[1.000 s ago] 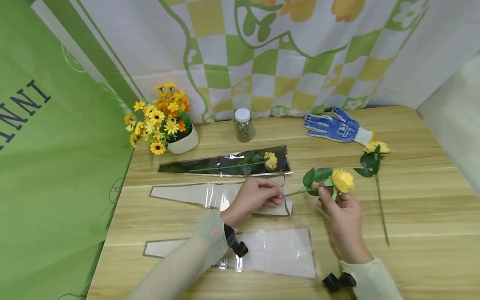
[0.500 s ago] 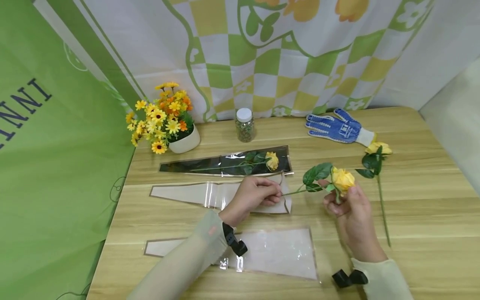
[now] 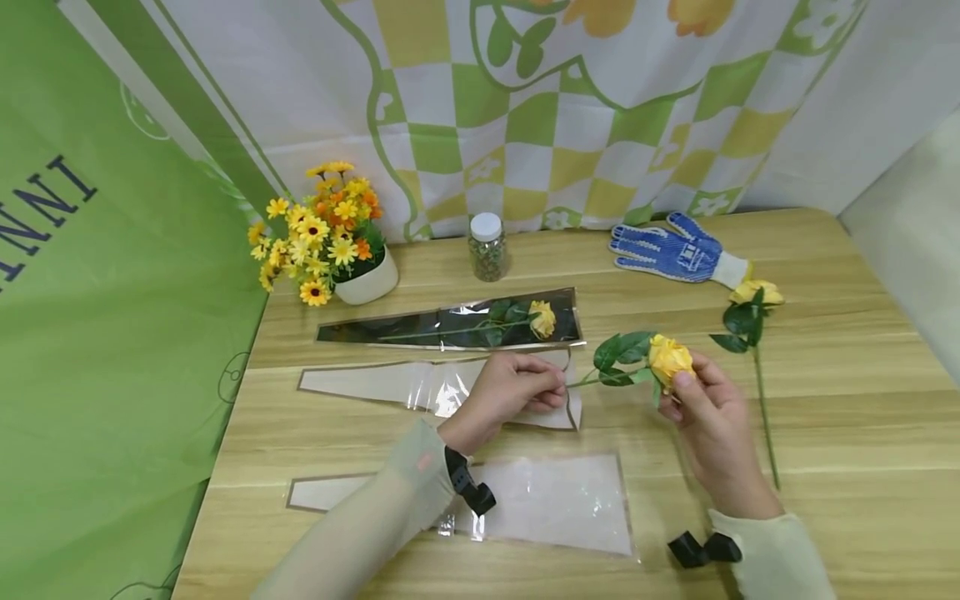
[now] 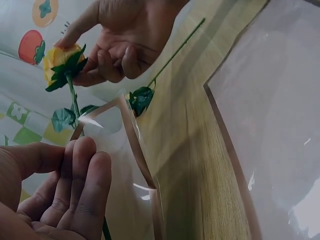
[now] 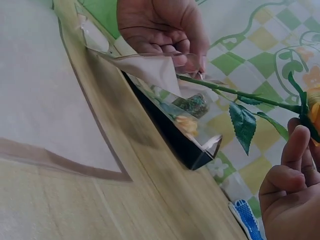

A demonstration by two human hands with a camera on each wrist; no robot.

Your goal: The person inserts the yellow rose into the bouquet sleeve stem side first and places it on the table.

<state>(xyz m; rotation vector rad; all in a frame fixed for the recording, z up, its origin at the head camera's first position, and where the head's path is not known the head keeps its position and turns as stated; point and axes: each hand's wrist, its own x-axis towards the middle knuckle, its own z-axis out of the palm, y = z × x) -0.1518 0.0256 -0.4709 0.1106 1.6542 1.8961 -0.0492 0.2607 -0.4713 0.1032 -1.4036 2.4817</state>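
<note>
My right hand (image 3: 716, 437) holds a yellow artificial rose (image 3: 670, 358) by its bloom, thumb and fingers on the petals. The green stem (image 5: 240, 93) runs leftward into the open end of a clear flower sleeve with a pale panel and brown edging (image 3: 375, 386). At that opening, my left hand (image 3: 517, 387) pinches the sleeve's rim between thumb and fingers, seen close up in the left wrist view, where the sleeve (image 4: 127, 165) stands parted around the stem. The rose's leaves (image 3: 622, 354) are outside the sleeve. Most of the stem's lower part is hidden.
Behind lies a black-backed sleeve (image 3: 405, 331) with a rose inside. A flat pale sleeve (image 3: 555, 504) lies in front. Another yellow rose (image 3: 757, 293) rests at right beside a blue glove (image 3: 675, 254). A lidded jar (image 3: 487, 250) and potted flowers (image 3: 367, 279) stand at the back.
My right hand has shifted from beneath the bloom to its right side, and the rose has moved slightly left toward the sleeve. My left hand has stayed at the sleeve's opening.
</note>
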